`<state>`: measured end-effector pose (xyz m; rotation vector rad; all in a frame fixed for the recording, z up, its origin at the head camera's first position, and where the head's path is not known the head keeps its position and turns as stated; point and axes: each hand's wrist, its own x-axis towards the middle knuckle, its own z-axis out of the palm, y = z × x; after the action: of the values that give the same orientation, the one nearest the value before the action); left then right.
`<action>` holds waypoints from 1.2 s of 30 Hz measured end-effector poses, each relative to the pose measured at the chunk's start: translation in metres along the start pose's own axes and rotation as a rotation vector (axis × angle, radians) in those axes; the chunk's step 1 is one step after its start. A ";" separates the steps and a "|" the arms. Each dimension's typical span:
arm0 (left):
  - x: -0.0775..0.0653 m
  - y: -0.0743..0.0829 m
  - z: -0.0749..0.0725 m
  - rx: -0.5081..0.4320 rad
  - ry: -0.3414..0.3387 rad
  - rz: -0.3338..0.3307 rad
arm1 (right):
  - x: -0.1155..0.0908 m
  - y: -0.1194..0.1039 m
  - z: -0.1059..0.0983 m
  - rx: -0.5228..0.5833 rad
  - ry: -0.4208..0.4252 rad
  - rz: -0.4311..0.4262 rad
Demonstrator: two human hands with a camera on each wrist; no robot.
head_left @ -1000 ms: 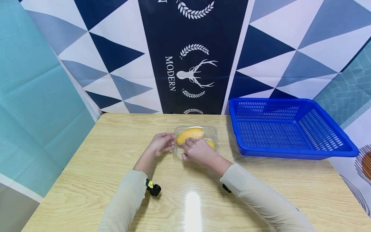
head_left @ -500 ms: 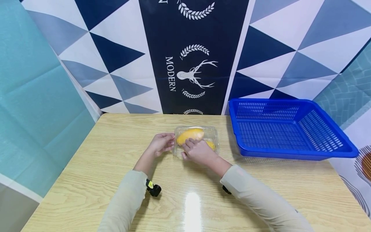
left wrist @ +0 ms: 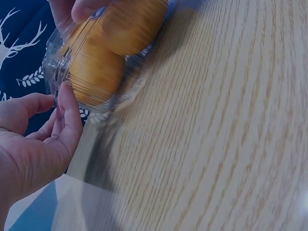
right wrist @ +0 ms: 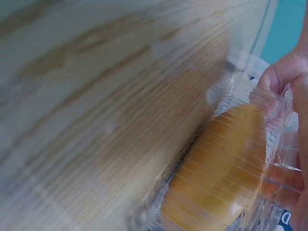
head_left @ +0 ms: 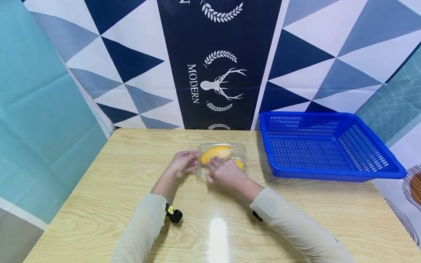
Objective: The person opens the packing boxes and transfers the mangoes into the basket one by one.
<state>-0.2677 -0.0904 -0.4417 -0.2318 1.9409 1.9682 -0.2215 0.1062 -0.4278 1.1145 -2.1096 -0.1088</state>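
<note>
A clear plastic clamshell box (head_left: 245, 151) sits on the table with two yellow, mango-like fruits inside. The larger fruit (head_left: 215, 153) lies at the back; the other (head_left: 239, 163) is partly behind the right hand. Thumb and fingers of my left hand (head_left: 182, 163) pinch the box's left edge, and the left wrist view shows the fruits (left wrist: 96, 72) through its ribbed wall. My right hand (head_left: 227, 171) reaches over the front rim with bent fingers, thumb on the near side. Whether its fingertips touch fruit is unclear. The right wrist view has one fruit (right wrist: 216, 168) up close.
A blue perforated plastic basket (head_left: 329, 175) stands at the table's right side. The wood-grain table (head_left: 131, 146) ends at a patterned cloth backdrop (head_left: 138, 44). Black wrist cameras (head_left: 174, 214) are strapped to both forearms.
</note>
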 end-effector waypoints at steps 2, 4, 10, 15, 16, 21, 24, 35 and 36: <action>0.000 0.000 0.000 0.004 -0.002 0.001 | 0.000 0.000 -0.002 0.015 -0.019 0.008; -0.001 0.000 0.000 0.007 -0.003 0.001 | -0.001 0.000 -0.004 0.037 -0.039 0.021; -0.002 0.000 -0.001 0.003 0.002 0.000 | -0.001 0.001 -0.009 0.092 -0.081 0.055; -0.003 0.000 0.000 0.000 0.001 -0.002 | -0.004 0.004 -0.011 0.136 -0.102 0.077; -0.003 0.000 0.000 -0.001 0.000 -0.003 | -0.005 0.004 -0.011 0.148 -0.111 0.083; -0.004 0.000 0.000 -0.002 -0.008 -0.001 | -0.009 0.007 -0.015 0.206 -0.150 0.127; -0.003 0.000 0.000 0.000 -0.016 0.003 | -0.012 0.011 -0.019 0.232 -0.149 0.159; -0.003 0.003 0.001 0.002 -0.007 0.009 | -0.030 0.028 -0.035 0.269 -0.168 0.246; -0.003 0.003 0.001 -0.001 -0.004 0.008 | -0.032 0.029 -0.036 0.269 -0.170 0.254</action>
<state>-0.2663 -0.0892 -0.4375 -0.2204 1.9409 1.9737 -0.2069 0.1570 -0.4080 1.0054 -2.4544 0.2141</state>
